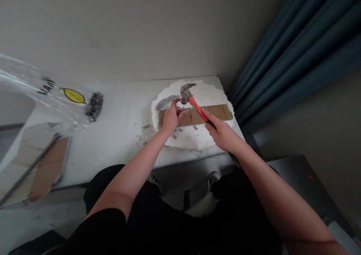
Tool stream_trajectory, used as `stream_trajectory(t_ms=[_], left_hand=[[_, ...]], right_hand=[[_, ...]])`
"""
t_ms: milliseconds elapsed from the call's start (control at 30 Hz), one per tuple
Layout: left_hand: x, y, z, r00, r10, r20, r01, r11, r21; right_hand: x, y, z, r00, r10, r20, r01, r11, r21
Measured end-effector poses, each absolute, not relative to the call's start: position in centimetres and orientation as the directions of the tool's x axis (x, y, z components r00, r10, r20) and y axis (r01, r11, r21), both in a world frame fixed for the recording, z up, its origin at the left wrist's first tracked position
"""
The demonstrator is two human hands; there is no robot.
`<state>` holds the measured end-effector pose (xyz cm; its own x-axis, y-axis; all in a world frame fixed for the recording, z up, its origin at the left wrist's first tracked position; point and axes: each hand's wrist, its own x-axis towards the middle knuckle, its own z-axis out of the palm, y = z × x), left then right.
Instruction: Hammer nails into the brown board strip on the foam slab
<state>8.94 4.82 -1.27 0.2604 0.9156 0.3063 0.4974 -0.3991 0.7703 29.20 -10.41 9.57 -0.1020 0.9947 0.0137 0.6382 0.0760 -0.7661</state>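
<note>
My right hand [221, 134] is wrapped round the red and black handle of a claw hammer [197, 106]. The hammer's metal head hangs just above a thin nail [183, 107], close to my left fingers. My left hand [172, 116] has its thumb and forefinger curled round the nail, which looks upright over a brown wooden board [216, 113]; whether both fingertips press on it is hard to see. The board has a dark crack near its middle and lies on a white, rough-edged mat [194, 142]. Grey crumbs are scattered on the mat and around it.
A clear plastic bag [56, 88] with dark bits at its end lies on the white table [118, 108] to the left. Nearer, a metal bar [29, 168] and a broken brown board [49, 170] rest at the table's left end. A blue curtain [304, 52] hangs at the right.
</note>
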Motion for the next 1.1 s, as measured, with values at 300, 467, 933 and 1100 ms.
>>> stream_trajectory(t_ms=[300, 467, 933, 1100], left_hand=[[8.99, 4.79, -1.25, 0.271, 0.909, 0.318, 0.506, -0.415, 0.756], [9.06, 4.78, -1.16, 0.265, 0.913, 0.309, 0.514, -0.405, 0.756], [8.96, 4.67, -1.19, 0.286, 0.91, 0.299, 0.551, -0.412, 0.726], [8.95, 4.51, -1.36, 0.289, 0.902, 0.32, 0.533, -0.429, 0.729]], right_hand=[[29.49, -10.66, 9.85, -0.092, 0.995, 0.026, 0.629, 0.078, -0.774], [29.27, -10.46, 9.98, -0.113, 0.994, 0.003, 0.668, 0.078, -0.74], [29.5, -11.05, 9.76, -0.126, 0.992, -0.009, 0.657, 0.077, -0.75], [29.38, -11.14, 9.76, -0.116, 0.993, 0.012, 0.639, 0.084, -0.765]])
